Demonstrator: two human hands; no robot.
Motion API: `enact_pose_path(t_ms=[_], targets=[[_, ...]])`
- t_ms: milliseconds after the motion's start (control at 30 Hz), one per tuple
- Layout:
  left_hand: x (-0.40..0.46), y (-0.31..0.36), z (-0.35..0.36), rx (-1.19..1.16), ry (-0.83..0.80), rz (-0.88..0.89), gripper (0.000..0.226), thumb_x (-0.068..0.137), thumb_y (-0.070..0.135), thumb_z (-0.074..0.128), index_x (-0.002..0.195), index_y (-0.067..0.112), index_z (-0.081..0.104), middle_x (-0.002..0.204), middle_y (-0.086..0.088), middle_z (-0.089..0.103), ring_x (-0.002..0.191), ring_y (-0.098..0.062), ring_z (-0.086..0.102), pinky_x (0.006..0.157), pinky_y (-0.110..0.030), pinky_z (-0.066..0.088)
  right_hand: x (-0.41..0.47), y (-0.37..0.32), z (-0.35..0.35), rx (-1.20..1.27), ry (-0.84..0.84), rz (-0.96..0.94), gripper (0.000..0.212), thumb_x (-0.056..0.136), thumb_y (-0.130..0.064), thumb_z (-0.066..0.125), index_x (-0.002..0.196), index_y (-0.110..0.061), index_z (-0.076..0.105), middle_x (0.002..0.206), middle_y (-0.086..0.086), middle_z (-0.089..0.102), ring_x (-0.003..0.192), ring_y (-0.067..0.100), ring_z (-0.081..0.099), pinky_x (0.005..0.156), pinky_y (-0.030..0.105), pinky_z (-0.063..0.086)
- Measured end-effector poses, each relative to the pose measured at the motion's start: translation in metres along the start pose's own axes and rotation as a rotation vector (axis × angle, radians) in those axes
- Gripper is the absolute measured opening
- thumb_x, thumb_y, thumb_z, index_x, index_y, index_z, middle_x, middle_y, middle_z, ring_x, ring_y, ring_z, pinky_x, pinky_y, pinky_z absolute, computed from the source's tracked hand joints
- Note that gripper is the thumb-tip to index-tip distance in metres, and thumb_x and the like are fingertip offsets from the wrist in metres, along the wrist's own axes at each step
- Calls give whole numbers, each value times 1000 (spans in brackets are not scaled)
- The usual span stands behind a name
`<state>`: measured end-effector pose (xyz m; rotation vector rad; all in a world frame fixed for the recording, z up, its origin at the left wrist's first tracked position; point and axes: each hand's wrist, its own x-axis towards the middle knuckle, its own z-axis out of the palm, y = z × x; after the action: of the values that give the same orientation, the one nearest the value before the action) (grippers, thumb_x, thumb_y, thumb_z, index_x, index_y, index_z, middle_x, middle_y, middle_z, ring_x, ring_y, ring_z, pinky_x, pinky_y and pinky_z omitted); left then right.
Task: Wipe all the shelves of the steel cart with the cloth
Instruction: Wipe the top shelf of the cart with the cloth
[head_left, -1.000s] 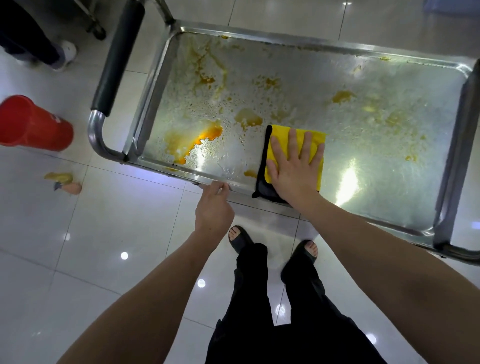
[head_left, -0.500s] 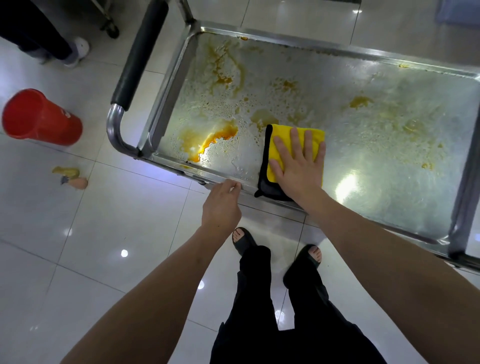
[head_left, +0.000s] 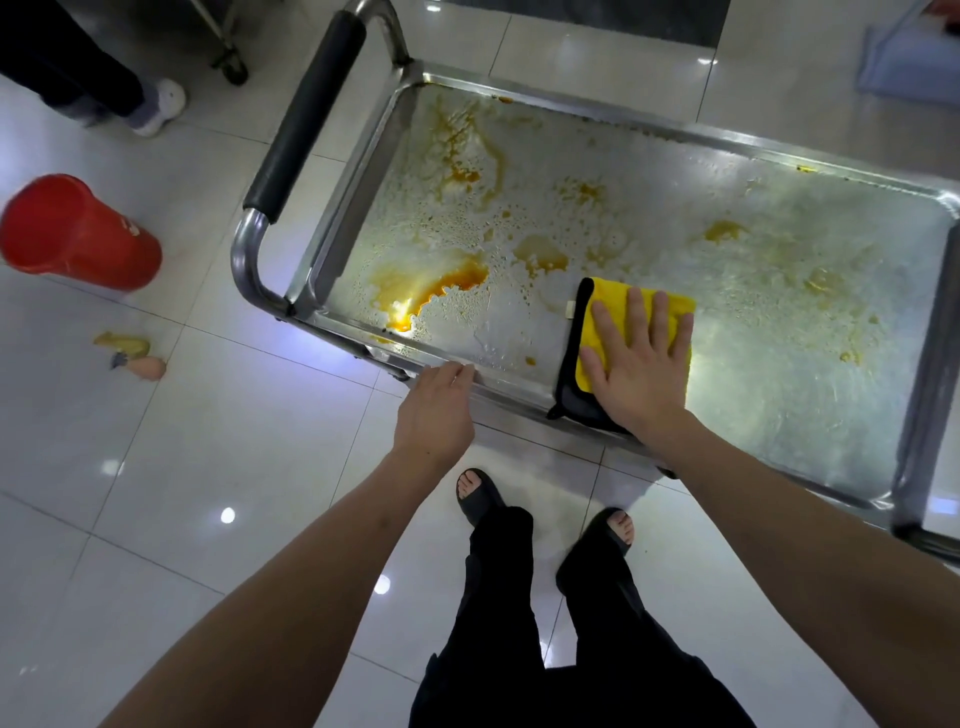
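**Flat palm on a soft cloth, top shelf far from clean**

While the left hand (head_left: 435, 410) curls its fingers over the near rim of the steel cart's top shelf (head_left: 779, 156), the right hand (head_left: 636, 371) lies flat, fingers straight and spread, pressing the folded yellow cloth with dark edging (head_left: 613, 306) onto the shelf's near edge. Orange-brown spills (head_left: 431, 288) pool to the left; smaller blotches spread far and right. Being soft and limp, the cloth should bunch if pinched, so broad palm pressure suits it. Wet steel looks slippery. A red plastic bucket (head_left: 78, 234) stands on the floor at left.
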<state>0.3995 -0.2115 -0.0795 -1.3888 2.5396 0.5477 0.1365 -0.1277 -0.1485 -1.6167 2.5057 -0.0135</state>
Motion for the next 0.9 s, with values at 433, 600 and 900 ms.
enact_pose_path(t_ms=[433, 600, 900], targets=[[-5, 4, 10, -66, -65, 55, 61, 84, -3, 50, 142, 16, 52, 142, 4, 47, 131, -19, 43, 99, -30, 48, 21, -47, 6, -3, -7, -22, 66, 107, -63, 16, 166, -34, 15, 175, 12, 1, 159, 44, -8, 125, 66, -2], [-10, -4, 10, -100, -84, 52, 63, 89, 2, 47, 151, 16, 44, 148, 4, 43, 136, -17, 39, 105, -28, 43, 37, -77, 9, 19, -1, -70, 66, 107, -62, 17, 166, -34, 17, 175, 13, 4, 158, 46, -6, 124, 67, 0], [-5, -21, -1, -145, -136, 138, 65, 92, -3, 44, 155, 12, 38, 157, 0, 39, 143, -22, 34, 112, -35, 42, 54, -99, 11, 34, -5, -78, 66, 107, -63, 16, 166, -35, 16, 175, 11, 2, 159, 43, -9, 125, 66, -1]])
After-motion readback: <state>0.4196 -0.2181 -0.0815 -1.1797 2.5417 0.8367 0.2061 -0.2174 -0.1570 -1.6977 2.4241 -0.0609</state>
